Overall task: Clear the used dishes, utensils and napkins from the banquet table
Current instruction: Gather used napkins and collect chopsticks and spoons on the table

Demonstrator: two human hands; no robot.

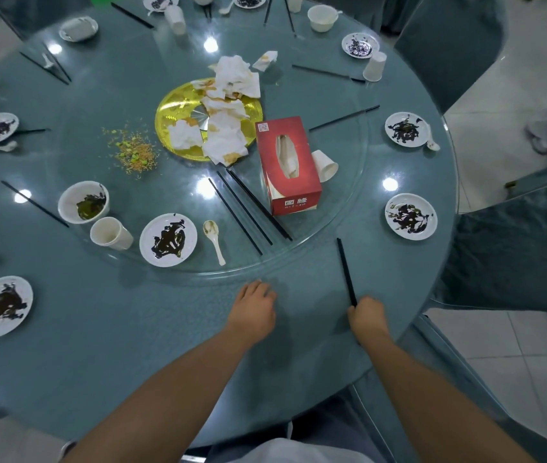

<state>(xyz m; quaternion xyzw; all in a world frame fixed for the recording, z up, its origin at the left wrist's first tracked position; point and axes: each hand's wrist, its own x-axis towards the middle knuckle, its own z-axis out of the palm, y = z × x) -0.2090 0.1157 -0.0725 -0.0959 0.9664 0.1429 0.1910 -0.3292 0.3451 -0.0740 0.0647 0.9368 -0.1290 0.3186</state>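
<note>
the right hand (367, 315) is curled round the near end of a black chopstick (345, 270), close to the near edge of the worktop (131, 362). the stick's long line runs away from the person and a little to the left, so its far tip points at the red tissue box (287, 165). it looks like the stick is flat on the worktop or only just coming up; i cannot tell which.

the left hand (253, 310) rests on the worktop with its fingers loose and nothing in them. it sits to the left of the stick, well apart from it.

more black chopsticks (248, 212) lie on the glass turning plate, further off and between the two hands. they slant the same way. the right hand is already busy, so the left hand may be the better one to reach for them.
</note>
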